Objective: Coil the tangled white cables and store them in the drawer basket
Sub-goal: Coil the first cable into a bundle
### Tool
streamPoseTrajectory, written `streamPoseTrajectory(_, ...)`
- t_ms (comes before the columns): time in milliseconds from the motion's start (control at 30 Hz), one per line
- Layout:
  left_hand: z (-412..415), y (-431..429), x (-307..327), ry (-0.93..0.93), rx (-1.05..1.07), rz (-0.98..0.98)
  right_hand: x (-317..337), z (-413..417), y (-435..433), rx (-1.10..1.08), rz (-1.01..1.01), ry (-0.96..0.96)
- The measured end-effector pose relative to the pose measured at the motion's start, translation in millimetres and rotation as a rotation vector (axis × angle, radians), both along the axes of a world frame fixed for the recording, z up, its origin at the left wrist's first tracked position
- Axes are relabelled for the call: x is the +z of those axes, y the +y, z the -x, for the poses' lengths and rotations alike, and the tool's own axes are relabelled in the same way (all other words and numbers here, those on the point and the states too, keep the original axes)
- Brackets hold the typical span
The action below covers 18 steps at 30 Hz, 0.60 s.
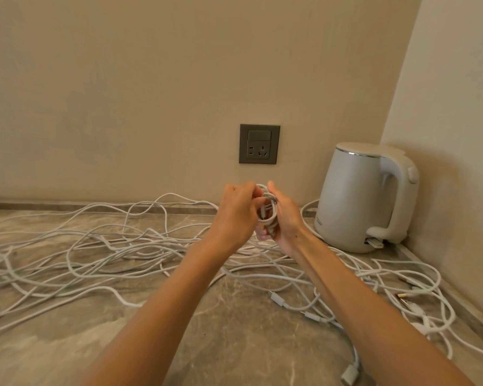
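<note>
A small coil of white cable hangs between my two hands, raised above the counter in front of the wall. My left hand pinches the coil's upper loops with closed fingers. My right hand wraps around the coil from the right side. Below and to the left, a wide tangle of loose white cables is spread over the marbled counter. More white cables with plug ends lie at the right. No drawer basket is in view.
A white electric kettle stands in the right corner against the wall. A grey wall socket is just above my hands. The side wall closes off the right edge of the counter.
</note>
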<state>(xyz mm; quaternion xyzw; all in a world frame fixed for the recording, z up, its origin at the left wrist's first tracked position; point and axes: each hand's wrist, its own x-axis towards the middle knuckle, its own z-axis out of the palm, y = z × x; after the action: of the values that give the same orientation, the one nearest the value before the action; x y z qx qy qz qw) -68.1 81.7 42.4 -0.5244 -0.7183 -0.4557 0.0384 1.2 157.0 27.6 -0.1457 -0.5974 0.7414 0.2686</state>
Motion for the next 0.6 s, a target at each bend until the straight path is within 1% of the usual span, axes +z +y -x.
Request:
streamPoseTrajectory(67,2.1,-0.5,-1.5,0.024,-0.031,0.024,-1.5,-1.6,0.9,0.010,-0.011,0.001)
streamPoseTrajectory(233,9.6,-8.3,5.3,0.007,-0.100,0.085,-6.2,2.3,2.0,0.002,0.033,-0.030)
streamPoseTrajectory(333,9.9,-8.4,5.5,0.033,-0.087,0.150,-7.1,3.3,2.5,-0.016,0.016,-0.046)
streamPoseTrajectory(400,9.6,-7.3,4.2,0.044,-0.047,0.130,-8.0,3.7,1.8,-0.012,0.001,-0.048)
streamPoseTrajectory(467,8.3,-7.1,3.5,-0.002,-0.022,0.081,-8.6,4.1,0.5,-0.005,-0.002,-0.032)
streamPoseTrajectory(600,2.7,-8.3,5.9,-0.080,-0.046,0.030,-8.5,2.4,0.1,-0.011,-0.005,-0.014)
